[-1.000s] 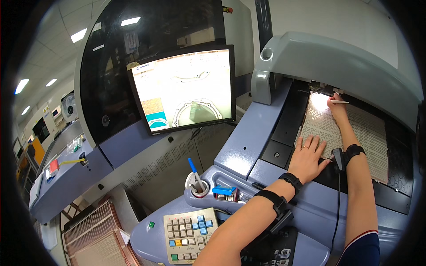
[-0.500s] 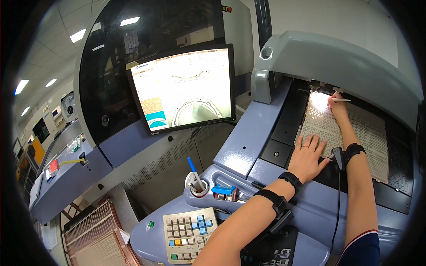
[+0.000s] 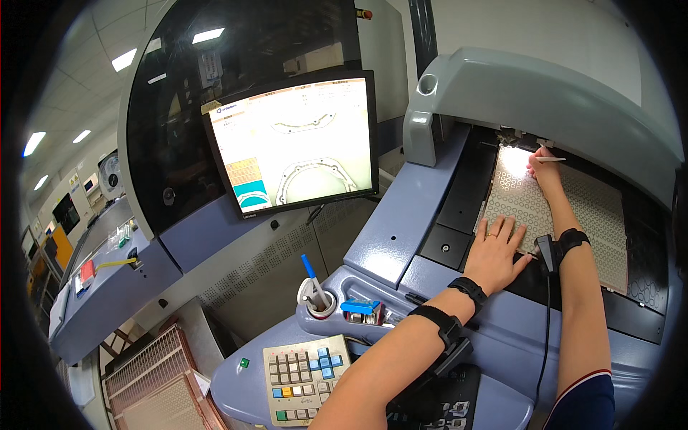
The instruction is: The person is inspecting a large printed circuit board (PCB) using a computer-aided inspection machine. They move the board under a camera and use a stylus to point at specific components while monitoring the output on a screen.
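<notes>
The left hand [image 3: 496, 252] lies flat and open, fingers spread, on the near edge of a pale perforated sheet [image 3: 573, 208] that rests in the machine's dark bay [image 3: 459, 193]. A ring shows on one finger, and a black band wraps the wrist.

The right hand [image 3: 545, 170] is farther in, at the sheet's far corner under a bright lamp glow. It is closed around a thin white stick [image 3: 553, 159], perhaps a pen or a probe; the glare makes it hard to tell which. The stick points away to the right of the hand, and the hand rests on the sheet. A black strap with a small black unit [image 3: 548, 252] sits on the right wrist, just beside the left hand's fingertips, and a cable hangs from it toward the lower edge.

Left of the left forearm, a round cup [image 3: 316, 301] is set into the grey bench [image 3: 387, 236]. It holds a blue-capped pen [image 3: 312, 276], tilted, with at least one other small item that is too small to name. Just right of the cup a blue clip [image 3: 360, 307] lies in a shallow tray. Nearer the body, below the cup, sits a keypad [image 3: 304, 369] with grey, blue, yellow and green keys. Well left of both hands, a screen [image 3: 297, 143] shows pale part outlines.
</notes>
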Demonstrator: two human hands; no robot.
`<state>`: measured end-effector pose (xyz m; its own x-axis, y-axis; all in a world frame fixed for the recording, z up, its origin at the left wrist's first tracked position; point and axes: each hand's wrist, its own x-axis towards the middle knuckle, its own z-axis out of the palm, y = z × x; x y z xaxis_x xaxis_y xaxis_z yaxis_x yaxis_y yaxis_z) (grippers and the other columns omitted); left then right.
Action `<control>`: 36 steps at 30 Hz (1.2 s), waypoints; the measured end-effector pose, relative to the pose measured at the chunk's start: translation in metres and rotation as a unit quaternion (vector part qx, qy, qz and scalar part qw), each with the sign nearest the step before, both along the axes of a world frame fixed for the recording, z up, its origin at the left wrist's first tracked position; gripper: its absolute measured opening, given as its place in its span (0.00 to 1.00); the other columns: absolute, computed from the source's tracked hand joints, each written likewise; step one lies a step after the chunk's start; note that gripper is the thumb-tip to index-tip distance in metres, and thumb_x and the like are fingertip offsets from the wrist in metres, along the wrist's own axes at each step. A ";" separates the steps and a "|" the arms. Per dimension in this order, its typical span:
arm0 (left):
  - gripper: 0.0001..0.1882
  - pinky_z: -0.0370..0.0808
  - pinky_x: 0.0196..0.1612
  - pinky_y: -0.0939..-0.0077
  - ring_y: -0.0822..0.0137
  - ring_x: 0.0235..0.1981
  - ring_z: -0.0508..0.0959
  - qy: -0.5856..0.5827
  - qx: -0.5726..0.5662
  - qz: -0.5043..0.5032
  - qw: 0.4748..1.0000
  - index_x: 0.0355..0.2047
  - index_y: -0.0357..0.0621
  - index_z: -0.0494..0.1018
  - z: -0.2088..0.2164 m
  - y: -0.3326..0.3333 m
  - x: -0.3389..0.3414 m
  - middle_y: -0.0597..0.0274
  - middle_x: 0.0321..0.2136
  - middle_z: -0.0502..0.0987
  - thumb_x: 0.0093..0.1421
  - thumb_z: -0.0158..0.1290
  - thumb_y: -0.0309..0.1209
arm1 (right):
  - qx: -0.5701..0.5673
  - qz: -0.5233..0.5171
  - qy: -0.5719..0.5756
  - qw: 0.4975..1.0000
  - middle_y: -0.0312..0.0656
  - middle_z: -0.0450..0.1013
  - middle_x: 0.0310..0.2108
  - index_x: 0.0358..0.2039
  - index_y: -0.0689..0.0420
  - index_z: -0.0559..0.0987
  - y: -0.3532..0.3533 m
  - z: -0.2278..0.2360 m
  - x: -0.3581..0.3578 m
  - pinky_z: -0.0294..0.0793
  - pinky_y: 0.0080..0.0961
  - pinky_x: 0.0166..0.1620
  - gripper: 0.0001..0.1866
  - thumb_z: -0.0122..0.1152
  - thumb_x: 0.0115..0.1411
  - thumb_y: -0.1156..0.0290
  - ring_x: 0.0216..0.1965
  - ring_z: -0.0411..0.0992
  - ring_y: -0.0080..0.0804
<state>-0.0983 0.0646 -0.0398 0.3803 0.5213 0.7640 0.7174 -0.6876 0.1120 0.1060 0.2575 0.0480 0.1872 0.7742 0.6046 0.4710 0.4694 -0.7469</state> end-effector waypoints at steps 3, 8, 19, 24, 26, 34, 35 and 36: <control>0.31 0.53 0.65 0.51 0.54 0.62 0.61 0.000 -0.001 0.002 1.000 0.59 0.45 0.64 0.000 0.001 -0.001 0.52 0.58 0.65 0.62 0.47 0.51 | 0.006 0.018 0.013 1.000 0.34 0.71 0.21 0.27 0.55 0.69 -0.001 0.000 -0.003 0.66 0.15 0.24 0.06 0.56 0.58 0.71 0.19 0.65 0.16; 0.30 0.53 0.65 0.51 0.54 0.62 0.61 0.000 -0.002 0.001 1.000 0.59 0.46 0.64 -0.001 0.001 0.000 0.53 0.58 0.65 0.62 0.46 0.51 | 0.005 0.006 -0.004 1.000 0.35 0.72 0.23 0.28 0.55 0.72 -0.002 0.000 0.000 0.69 0.17 0.26 0.06 0.56 0.56 0.68 0.21 0.68 0.18; 0.32 0.51 0.66 0.49 0.53 0.65 0.57 0.036 -0.060 0.004 0.998 0.62 0.47 0.62 0.006 -0.006 -0.004 0.51 0.61 0.62 0.63 0.43 0.53 | -0.040 0.106 -0.057 0.992 0.33 0.71 0.25 0.33 0.57 0.74 -0.119 -0.001 -0.001 0.67 0.17 0.29 0.07 0.58 0.60 0.66 0.25 0.67 0.17; 0.32 0.48 0.67 0.47 0.52 0.66 0.55 0.101 -0.071 0.034 0.992 0.62 0.47 0.61 0.022 -0.067 -0.060 0.51 0.62 0.60 0.63 0.45 0.51 | -0.049 0.186 -0.123 0.974 0.35 0.73 0.25 0.37 0.59 0.76 -0.257 -0.018 -0.002 0.69 0.16 0.29 0.08 0.57 0.61 0.68 0.26 0.70 0.19; 0.32 0.49 0.66 0.46 0.50 0.66 0.55 0.125 -0.044 -0.004 0.991 0.62 0.48 0.61 0.035 -0.114 -0.105 0.51 0.63 0.60 0.62 0.48 0.49 | -0.156 0.187 -0.072 0.967 0.37 0.74 0.25 0.40 0.60 0.76 -0.321 -0.032 0.002 0.71 0.17 0.29 0.09 0.54 0.63 0.70 0.25 0.72 0.21; 0.20 0.71 0.52 0.63 0.53 0.49 0.75 -0.321 -0.335 0.156 0.872 0.52 0.39 0.71 -0.023 -0.295 -0.342 0.49 0.47 0.76 0.65 0.48 0.38 | -0.139 0.284 -0.037 0.948 0.47 0.77 0.24 0.35 0.66 0.79 -0.489 -0.128 -0.019 0.78 0.24 0.29 0.09 0.57 0.63 0.72 0.25 0.79 0.32; 0.20 0.69 0.54 0.63 0.54 0.52 0.73 -0.234 -0.276 0.256 0.897 0.52 0.39 0.71 -0.037 -0.318 -0.361 0.48 0.49 0.75 0.65 0.47 0.38 | -0.138 0.296 -0.012 0.945 0.47 0.77 0.23 0.34 0.67 0.79 -0.493 -0.136 -0.030 0.78 0.24 0.29 0.10 0.56 0.63 0.71 0.25 0.79 0.32; 0.19 0.67 0.56 0.64 0.55 0.54 0.71 -0.141 -0.217 0.344 0.902 0.52 0.39 0.71 -0.052 -0.333 -0.372 0.48 0.50 0.74 0.65 0.46 0.37 | -0.121 0.298 0.020 0.947 0.47 0.77 0.23 0.35 0.66 0.77 -0.495 -0.146 -0.042 0.76 0.22 0.27 0.10 0.54 0.64 0.71 0.22 0.77 0.29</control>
<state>-0.4701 -0.2680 -0.0921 -0.3258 0.8335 0.4463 0.8582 0.0627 0.5095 0.0636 -0.2379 -0.0977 -0.3066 0.8646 0.3981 0.1457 0.4560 -0.8780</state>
